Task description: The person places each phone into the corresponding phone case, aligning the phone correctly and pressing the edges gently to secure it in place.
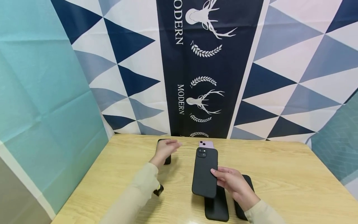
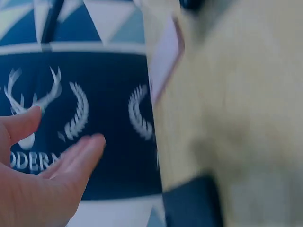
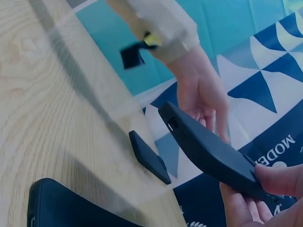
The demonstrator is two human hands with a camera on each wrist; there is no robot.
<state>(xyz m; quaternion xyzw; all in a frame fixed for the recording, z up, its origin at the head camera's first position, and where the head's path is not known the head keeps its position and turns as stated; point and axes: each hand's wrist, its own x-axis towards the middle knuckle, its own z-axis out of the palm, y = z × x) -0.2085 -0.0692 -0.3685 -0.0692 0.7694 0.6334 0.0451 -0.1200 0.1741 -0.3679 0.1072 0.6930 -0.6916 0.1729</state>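
A black smartphone (image 1: 205, 174), its camera side facing me, is raised above the table in my right hand (image 1: 235, 184). The thumb lies on its right edge, and in the right wrist view the fingers are beneath the phone (image 3: 208, 146). My left hand (image 1: 167, 149) is in the air at the back left, holding nothing, with its fingers (image 2: 78, 161) extended. It partly hides another black phone (image 1: 168, 160) on the table. Below the raised phone lies a black phone (image 1: 219, 207), partly covered by it. A further black phone (image 1: 240, 212) lies partly behind my right hand.
A pink phone (image 1: 207, 144) lies near the back of the wooden table (image 1: 291, 180), its lower part hidden by the raised phone. A patterned cloth (image 1: 134, 68) hangs along the table's back edge, and a teal cloth (image 1: 56, 99) stands at the left. A small black device (image 1: 158, 190) is on my left wrist.
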